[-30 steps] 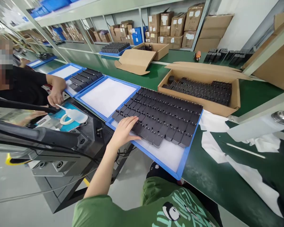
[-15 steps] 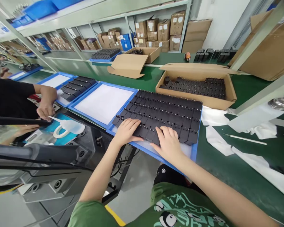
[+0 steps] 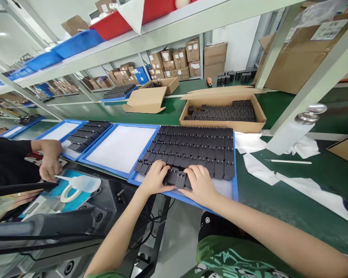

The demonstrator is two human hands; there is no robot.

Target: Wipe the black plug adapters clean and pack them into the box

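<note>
Rows of black blocks with metal pins (image 3: 191,144) fill most of a blue-rimmed tray (image 3: 235,185) lined in white. At the tray's front edge, a short row of black blocks (image 3: 180,180) is squeezed between my two hands, slightly nearer to me than the other rows. My left hand (image 3: 156,178) presses on the left end of that short row, thumb at its front. On the right end my right hand (image 3: 199,185) has its fingers on top and its thumb at the front. Parts of the end blocks are hidden under my fingers.
A blue-rimmed tray with a white liner (image 3: 121,148) adjoins on the left. Behind stands an open carton (image 3: 223,122) of black blocks. A bottle (image 3: 292,131), white cloths and a thin white stick (image 3: 290,161) lie right. Another person's hand (image 3: 50,166) is far left, beside a machine.
My hands have closed around several front blocks and drawn them a little toward me, out of line with the others. The camera view has tilted and shifted.
</note>
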